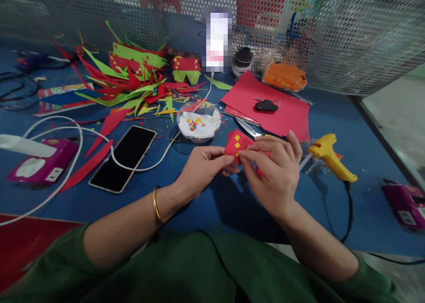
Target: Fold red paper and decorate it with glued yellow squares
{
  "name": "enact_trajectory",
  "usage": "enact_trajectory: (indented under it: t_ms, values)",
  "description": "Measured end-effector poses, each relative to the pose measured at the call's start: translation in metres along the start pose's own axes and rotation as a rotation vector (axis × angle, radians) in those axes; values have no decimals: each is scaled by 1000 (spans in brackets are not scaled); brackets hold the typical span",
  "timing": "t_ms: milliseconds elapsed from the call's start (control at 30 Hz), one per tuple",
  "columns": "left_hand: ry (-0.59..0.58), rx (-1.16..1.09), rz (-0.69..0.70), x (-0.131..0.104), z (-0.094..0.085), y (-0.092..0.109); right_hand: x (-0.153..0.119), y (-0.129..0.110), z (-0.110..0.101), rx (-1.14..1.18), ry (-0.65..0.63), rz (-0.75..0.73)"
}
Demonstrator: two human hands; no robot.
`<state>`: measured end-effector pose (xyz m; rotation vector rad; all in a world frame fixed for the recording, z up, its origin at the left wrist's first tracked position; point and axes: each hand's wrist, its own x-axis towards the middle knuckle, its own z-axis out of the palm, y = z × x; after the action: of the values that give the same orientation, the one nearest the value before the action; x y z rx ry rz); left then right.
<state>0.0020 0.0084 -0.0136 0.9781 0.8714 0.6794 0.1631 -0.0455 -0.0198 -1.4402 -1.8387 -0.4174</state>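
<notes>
A small red paper piece (234, 139) with yellow diamond shapes on it is held up over the blue table. My left hand (202, 168) pinches its left edge between thumb and fingers. At its lower right, my right hand (274, 168) has thumb and forefinger pressed together on the piece, by the lowest yellow diamond. Just beyond my left hand stands a clear bowl (214, 130) with white paper and small coloured bits. Scissors (247, 128) lie behind the held piece, partly beside red sheets (292, 117) that bear a black key (266, 105).
Right of my hands is a yellow glue gun (328, 157). A phone (123, 159), a white cable (81, 143) and a purple power strip (63, 159) lie left. Red and green scraps (133, 83) are heaped at the back left, and a lit screen (217, 41) stands behind.
</notes>
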Motion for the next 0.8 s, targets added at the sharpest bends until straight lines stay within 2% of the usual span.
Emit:
enact_trajectory:
  t_ms: [133,233,367,467,633,800]
  values:
    - [-9,-32,-14,0,-1,-1,1,0,-3,24,20,19]
    - [-10,-51,-18,1,-1,-1,3,4,-5,63,47,114]
    - [12,-31,-38,1,0,0,6,16,-5,144,-62,295]
    - [7,-17,-40,1,0,1,7,21,-5,228,-135,378]
    - [1,26,-44,1,-1,-1,8,18,-6,256,-116,404]
    - [83,85,-2,1,1,-5,7,12,-4,280,-131,400]
